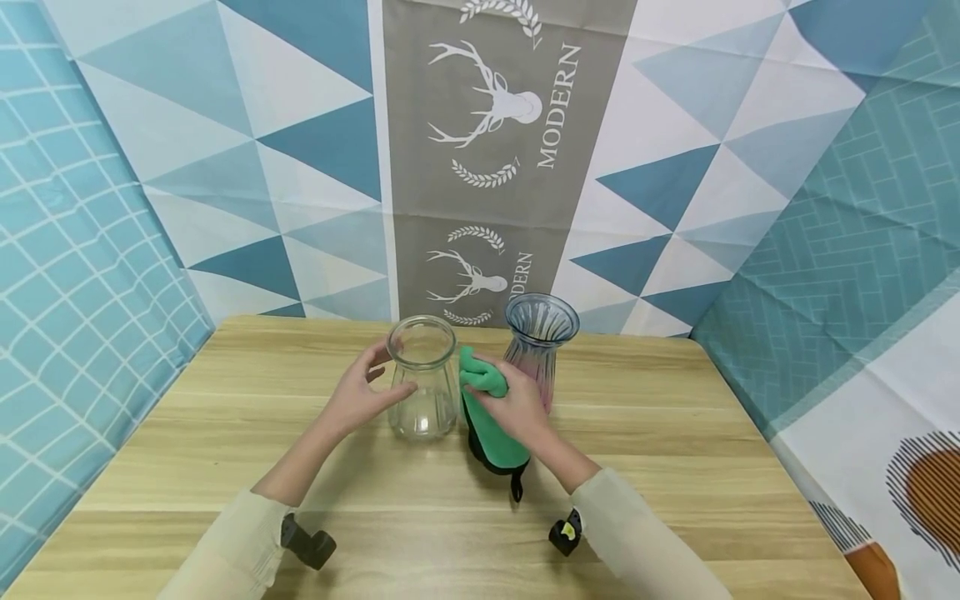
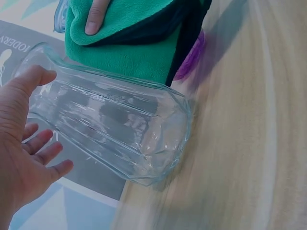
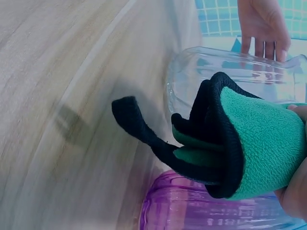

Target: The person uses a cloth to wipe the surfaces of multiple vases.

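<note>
"MODERN" lettering [image 1: 559, 107], once whole, once partial, on grey backdrop panel [image 1: 480, 206]

Both forearms [image 1: 300, 463] were stretched forward. The person's left hand [image 1: 358, 401] was relaxed, its thumb [image 2: 33, 79] standing well apart from the fingers [image 2: 48, 153], while the right hand [image 1: 521, 402] was bent into a grip.

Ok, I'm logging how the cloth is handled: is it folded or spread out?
Folded: the right wrist view shows the green cloth in layers, its black edging bent over; the right hand grips it.
</note>
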Tool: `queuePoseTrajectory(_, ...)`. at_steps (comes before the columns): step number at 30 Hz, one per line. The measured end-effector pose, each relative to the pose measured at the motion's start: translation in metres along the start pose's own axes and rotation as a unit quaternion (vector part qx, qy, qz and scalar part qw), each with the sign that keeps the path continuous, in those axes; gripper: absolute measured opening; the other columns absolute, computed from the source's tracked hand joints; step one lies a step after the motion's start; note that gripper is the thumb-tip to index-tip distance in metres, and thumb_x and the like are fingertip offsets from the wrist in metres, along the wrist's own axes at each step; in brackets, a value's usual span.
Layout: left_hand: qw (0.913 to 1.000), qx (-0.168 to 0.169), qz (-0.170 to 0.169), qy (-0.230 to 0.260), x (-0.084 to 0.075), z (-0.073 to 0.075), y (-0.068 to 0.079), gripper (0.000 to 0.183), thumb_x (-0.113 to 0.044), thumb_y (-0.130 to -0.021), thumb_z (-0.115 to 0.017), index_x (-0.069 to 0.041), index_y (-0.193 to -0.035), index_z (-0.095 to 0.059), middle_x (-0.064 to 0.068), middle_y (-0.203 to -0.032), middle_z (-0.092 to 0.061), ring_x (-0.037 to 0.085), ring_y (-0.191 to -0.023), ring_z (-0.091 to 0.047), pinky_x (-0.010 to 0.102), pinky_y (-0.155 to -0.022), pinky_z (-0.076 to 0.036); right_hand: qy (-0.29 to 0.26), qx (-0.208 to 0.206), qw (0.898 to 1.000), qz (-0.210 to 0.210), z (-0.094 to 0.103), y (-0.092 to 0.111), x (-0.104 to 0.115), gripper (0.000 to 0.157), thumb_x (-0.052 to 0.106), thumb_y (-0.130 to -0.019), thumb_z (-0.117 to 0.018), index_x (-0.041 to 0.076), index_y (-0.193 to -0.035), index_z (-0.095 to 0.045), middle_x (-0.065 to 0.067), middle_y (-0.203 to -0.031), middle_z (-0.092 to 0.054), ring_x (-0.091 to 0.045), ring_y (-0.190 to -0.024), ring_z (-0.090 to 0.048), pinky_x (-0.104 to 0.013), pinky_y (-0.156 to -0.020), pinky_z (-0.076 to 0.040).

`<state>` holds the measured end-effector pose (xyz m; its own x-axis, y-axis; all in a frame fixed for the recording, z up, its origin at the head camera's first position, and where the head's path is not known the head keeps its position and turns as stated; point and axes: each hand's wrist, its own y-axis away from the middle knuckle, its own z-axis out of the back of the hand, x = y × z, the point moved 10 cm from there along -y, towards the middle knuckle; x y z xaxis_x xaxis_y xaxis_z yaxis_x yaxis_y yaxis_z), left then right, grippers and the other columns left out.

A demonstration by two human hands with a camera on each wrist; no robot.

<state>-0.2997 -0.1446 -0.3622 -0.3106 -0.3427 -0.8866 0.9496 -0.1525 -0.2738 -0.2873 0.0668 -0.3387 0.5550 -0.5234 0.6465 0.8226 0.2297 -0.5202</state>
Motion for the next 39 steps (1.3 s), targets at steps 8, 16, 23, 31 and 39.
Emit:
queuePoseTrajectory(8, 0.9997, -0.018, 0.011, -0.012, 0.004, 0.008, 0.019, 0.070, -0.027, -0.079, -0.076, -0.006, -0.135, -0.041, 0.015, -0.134, -0.048, 0.031, -0.124, -0.045, 0.051, -0.103, -0.040, 0.002, 0.013, 1.000, 0.011, 0.011, 0.003, 0.004, 0.046, 0.016, -0.078, -0.076, 0.016, -0.121, -0.062, -0.006, -0.116, -0.067, -0.021, -0.103, -0.064, -0.035, -0.084, -0.054)
queuePoseTrajectory(16, 0.9995, -0.021, -0.011, -0.022, -0.005, 0.007, 0.031, 0.065, -0.020, -0.078, -0.076, -0.003, -0.132, -0.043, 0.016, -0.127, -0.053, 0.030, -0.115, -0.051, 0.049, -0.096, -0.046, -0.002, 0.033, 0.999, -0.025, 0.023, 0.008, -0.002, 0.046, 0.019, -0.080, -0.074, 0.018, -0.124, -0.060, -0.006, -0.119, -0.064, -0.022, -0.108, -0.061, -0.037, -0.087, -0.053)
queuePoseTrajectory(23, 0.9994, 0.000, -0.027, -0.022, -0.017, -0.008, 0.037, 0.054, -0.016, -0.078, -0.076, -0.005, -0.124, -0.051, 0.011, -0.110, -0.061, 0.029, -0.100, -0.059, 0.039, -0.088, -0.052, -0.003, 0.038, 0.999, -0.022, 0.035, 0.013, 0.000, 0.046, 0.018, -0.081, -0.073, 0.017, -0.125, -0.059, -0.007, -0.123, -0.063, -0.023, -0.112, -0.060, -0.039, -0.089, -0.053)
queuePoseTrajectory(31, 0.9977, 0.040, -0.055, 0.002, -0.032, -0.034, 0.038, 0.045, -0.014, -0.078, -0.075, -0.004, -0.117, -0.055, 0.012, -0.112, -0.063, 0.027, -0.103, -0.060, 0.044, -0.091, -0.051, 0.002, 0.043, 0.999, -0.030, 0.051, 0.018, -0.003, 0.047, 0.019, -0.080, -0.074, 0.019, -0.124, -0.059, -0.006, -0.124, -0.063, -0.024, -0.111, -0.061, -0.040, -0.086, -0.054)
queuePoseTrajectory(39, 0.9945, 0.064, -0.083, 0.006, -0.048, -0.055, 0.034, 0.043, -0.014, -0.080, -0.073, -0.002, -0.118, -0.055, 0.017, -0.115, -0.062, 0.034, -0.108, -0.058, 0.044, -0.094, -0.049, 0.026, 0.036, 0.998, -0.047, 0.073, 0.023, -0.009, 0.048, 0.021, -0.080, -0.075, 0.020, -0.125, -0.058, -0.008, -0.122, -0.064, -0.026, -0.107, -0.063, -0.041, -0.080, -0.055)
